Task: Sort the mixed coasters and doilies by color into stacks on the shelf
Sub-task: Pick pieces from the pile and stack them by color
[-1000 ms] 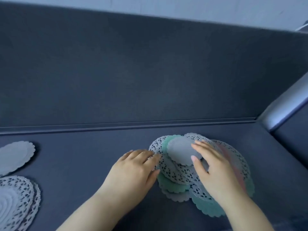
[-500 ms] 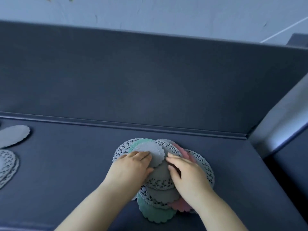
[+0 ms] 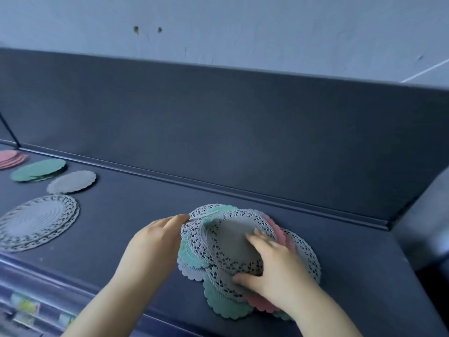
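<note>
Pile [image 3: 226, 307] of mixed doilies and coasters, mid-shelf [image 3: 121, 227]; likely featherlight, limp, lace tearable, so lift by scalloped rim; left hand [image 3: 153, 242] pinches pale sheet [image 3: 201, 216] edge; right hand [image 3: 274, 266] flat, fingers spread, pressing top doily [image 3: 230, 242]

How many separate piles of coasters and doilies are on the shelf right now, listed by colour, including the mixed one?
Pink stack: 1
Green stack: 1
Plain grey stack (thin, perhaps a single coaster): 1
White lace doily stack: 1
Mixed pile: 1
Total: 5
</note>
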Action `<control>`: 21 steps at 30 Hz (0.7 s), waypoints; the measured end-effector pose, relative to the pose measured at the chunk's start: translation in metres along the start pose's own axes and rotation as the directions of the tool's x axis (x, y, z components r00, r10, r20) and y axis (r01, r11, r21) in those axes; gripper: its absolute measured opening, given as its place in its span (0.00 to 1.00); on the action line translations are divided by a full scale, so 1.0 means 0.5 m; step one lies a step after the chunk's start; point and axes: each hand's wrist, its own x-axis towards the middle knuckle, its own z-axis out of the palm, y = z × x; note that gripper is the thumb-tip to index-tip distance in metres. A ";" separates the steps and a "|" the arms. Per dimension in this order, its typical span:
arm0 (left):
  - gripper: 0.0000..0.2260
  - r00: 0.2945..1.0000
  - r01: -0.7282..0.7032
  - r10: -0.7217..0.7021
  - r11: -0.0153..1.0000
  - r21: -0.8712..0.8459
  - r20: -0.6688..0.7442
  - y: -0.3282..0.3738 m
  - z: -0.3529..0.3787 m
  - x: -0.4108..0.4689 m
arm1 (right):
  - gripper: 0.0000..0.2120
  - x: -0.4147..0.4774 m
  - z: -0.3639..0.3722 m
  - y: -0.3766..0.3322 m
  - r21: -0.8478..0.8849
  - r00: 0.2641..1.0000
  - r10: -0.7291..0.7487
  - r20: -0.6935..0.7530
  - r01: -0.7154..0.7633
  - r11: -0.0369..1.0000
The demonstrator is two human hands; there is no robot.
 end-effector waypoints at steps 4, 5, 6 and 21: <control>0.15 1.000 0.004 -0.004 1.000 0.018 -0.021 0.002 -0.003 -0.006 | 0.36 -0.008 -0.022 -0.001 0.051 0.999 -0.019 0.044 0.016 0.999; 0.15 0.999 -0.005 0.006 0.999 0.034 -0.035 -0.002 -0.003 -0.008 | 0.33 -0.008 -0.022 0.001 0.081 0.999 -0.035 0.033 0.032 0.996; 0.15 0.999 -0.010 0.012 0.999 0.043 -0.049 -0.006 -0.004 -0.010 | 0.28 -0.007 -0.021 0.006 0.122 0.999 -0.053 0.008 0.052 0.991; 0.15 0.982 -0.047 0.045 0.999 -0.006 -0.182 -0.076 -0.025 -0.027 | 0.13 0.027 0.038 -0.047 0.284 0.705 0.079 -0.704 0.178 0.942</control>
